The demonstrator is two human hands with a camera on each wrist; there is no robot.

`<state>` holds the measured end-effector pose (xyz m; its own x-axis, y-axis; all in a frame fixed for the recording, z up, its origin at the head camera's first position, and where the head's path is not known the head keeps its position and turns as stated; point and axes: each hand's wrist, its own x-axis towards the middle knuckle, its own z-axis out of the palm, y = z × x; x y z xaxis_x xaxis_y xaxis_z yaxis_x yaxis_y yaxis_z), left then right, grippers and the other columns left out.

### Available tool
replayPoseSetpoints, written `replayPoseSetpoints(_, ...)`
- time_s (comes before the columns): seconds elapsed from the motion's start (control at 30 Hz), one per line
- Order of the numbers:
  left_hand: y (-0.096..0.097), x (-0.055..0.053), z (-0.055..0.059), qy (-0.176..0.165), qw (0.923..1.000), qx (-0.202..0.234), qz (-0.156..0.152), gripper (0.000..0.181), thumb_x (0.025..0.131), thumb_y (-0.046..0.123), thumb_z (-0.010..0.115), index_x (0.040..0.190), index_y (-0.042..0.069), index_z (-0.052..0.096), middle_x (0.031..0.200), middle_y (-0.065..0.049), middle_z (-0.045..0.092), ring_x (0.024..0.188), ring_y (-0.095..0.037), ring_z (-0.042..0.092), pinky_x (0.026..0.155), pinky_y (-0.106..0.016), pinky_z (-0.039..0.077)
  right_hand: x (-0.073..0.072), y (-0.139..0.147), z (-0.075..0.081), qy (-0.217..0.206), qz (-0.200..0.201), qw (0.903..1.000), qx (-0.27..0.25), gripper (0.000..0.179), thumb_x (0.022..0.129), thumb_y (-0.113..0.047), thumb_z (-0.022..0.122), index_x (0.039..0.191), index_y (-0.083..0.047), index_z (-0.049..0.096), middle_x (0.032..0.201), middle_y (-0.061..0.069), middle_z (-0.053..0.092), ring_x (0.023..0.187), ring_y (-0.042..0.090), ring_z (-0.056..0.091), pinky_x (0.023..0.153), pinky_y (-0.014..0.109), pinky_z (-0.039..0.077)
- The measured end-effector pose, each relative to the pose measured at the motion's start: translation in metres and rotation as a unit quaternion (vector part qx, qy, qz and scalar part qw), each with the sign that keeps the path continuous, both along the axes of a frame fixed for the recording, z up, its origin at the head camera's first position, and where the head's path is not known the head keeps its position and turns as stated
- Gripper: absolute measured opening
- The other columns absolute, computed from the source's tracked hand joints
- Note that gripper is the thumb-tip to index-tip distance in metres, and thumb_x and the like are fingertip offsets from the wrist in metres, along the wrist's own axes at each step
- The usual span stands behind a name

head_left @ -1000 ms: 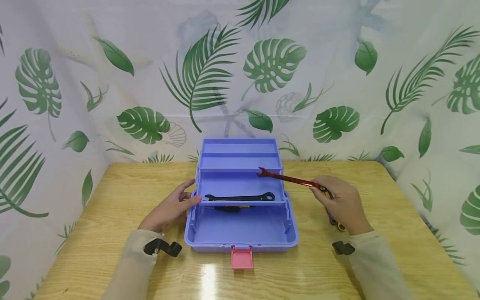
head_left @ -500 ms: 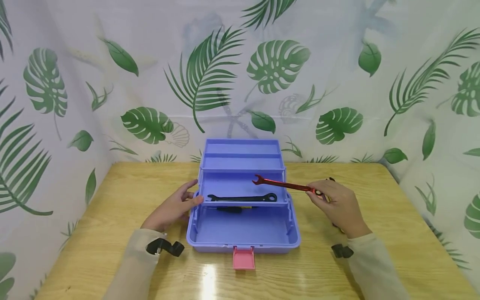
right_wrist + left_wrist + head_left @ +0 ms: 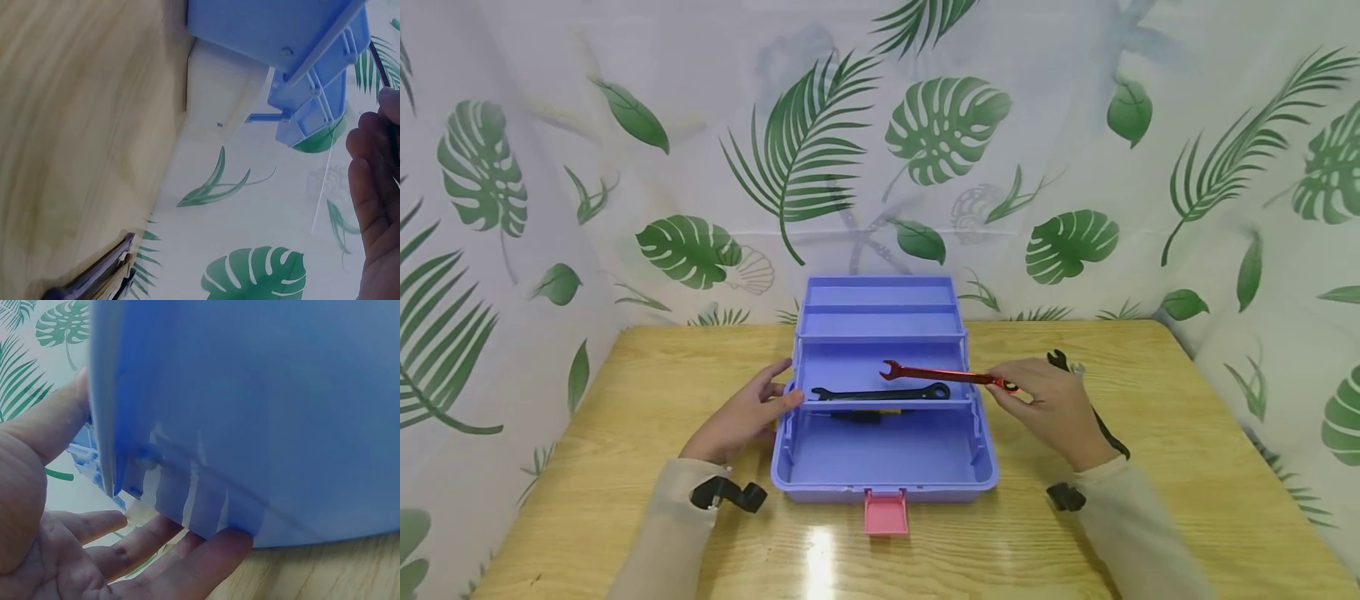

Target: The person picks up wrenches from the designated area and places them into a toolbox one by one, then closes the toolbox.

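My right hand [image 3: 1048,408] pinches a red combination wrench [image 3: 936,374] by its ring end. Its open end points left, over the middle tray of a blue-purple toolbox [image 3: 883,458]. A black wrench [image 3: 880,397] lies along that tray's front edge, close under the red one. My left hand [image 3: 741,421] holds the toolbox at its left side. In the left wrist view the thumb reaches behind the rim, and the fingers [image 3: 225,550] lie along the outer wall. A dark, yellow-marked tool [image 3: 857,417] sits partly hidden beneath the tray.
More wrenches lie on the table right of the toolbox, mostly hidden by my right hand; one black wrench [image 3: 1057,360] shows behind it. A pink latch [image 3: 886,514] hangs down at the front. Behind the table [image 3: 662,375] hangs a leaf-print curtain [image 3: 850,233].
My right hand has moved left, bringing the red wrench over the middle tray and lower, and uncovering the black wrench on the table. The left hand keeps its place on the toolbox.
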<state>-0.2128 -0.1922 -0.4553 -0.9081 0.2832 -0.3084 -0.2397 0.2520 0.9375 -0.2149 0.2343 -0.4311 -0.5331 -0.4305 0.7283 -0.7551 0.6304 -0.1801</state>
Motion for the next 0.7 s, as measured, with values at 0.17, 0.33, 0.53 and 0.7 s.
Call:
replayPoseSetpoints(0.17, 0.0, 0.0, -0.001, 0.0, 1.0, -0.007, 0.006, 0.082, 0.083, 0.05, 0.067, 0.149, 0.033, 0.022, 0.129, -0.013, 0.049, 0.117, -0.031, 0.052, 0.081, -0.044, 0.055, -0.004, -0.012, 0.005, 0.014, 0.014, 0.9991, 0.037, 0.026, 0.072, -0.014, 0.081, 0.096, -0.017, 0.074, 0.09, -0.006, 0.071, 0.08, 0.008, 0.062, 0.062, 0.027, 0.052)
replayPoseSetpoints(0.33, -0.001, 0.0, -0.003, 0.004, 1.0, -0.004, 0.005, 0.08, 0.085, 0.048, 0.066, 0.149, 0.032, 0.022, 0.128, -0.013, 0.05, 0.116, -0.031, 0.053, 0.081, -0.044, 0.055, -0.005, -0.025, 0.012, 0.002, 0.014, 0.997, 0.076, 0.025, 0.075, -0.019, 0.08, 0.098, -0.015, 0.074, 0.092, -0.004, 0.071, 0.082, 0.009, 0.062, 0.06, 0.028, 0.052)
replayPoseSetpoints(0.53, 0.0, 0.0, -0.002, 0.01, 0.9999, 0.004, 0.002, 0.076, 0.088, 0.044, 0.065, 0.149, 0.033, 0.022, 0.127, -0.013, 0.051, 0.115, -0.032, 0.053, 0.08, -0.045, 0.055, -0.007, -0.041, 0.022, -0.018, 0.009, 0.9941, 0.106, 0.021, 0.077, -0.021, 0.078, 0.098, -0.016, 0.073, 0.091, -0.004, 0.069, 0.086, 0.011, 0.062, 0.067, 0.03, 0.054)
replayPoseSetpoints(0.7, 0.001, -0.001, -0.001, 0.009, 0.9999, -0.003, 0.006, 0.077, 0.086, 0.046, 0.065, 0.149, 0.034, 0.023, 0.127, -0.013, 0.052, 0.114, -0.031, 0.054, 0.079, -0.044, 0.056, -0.012, -0.053, 0.027, -0.048, 0.022, 0.9884, 0.142, 0.02, 0.082, -0.028, 0.074, 0.098, -0.016, 0.073, 0.09, -0.006, 0.069, 0.082, 0.011, 0.06, 0.067, 0.029, 0.051)
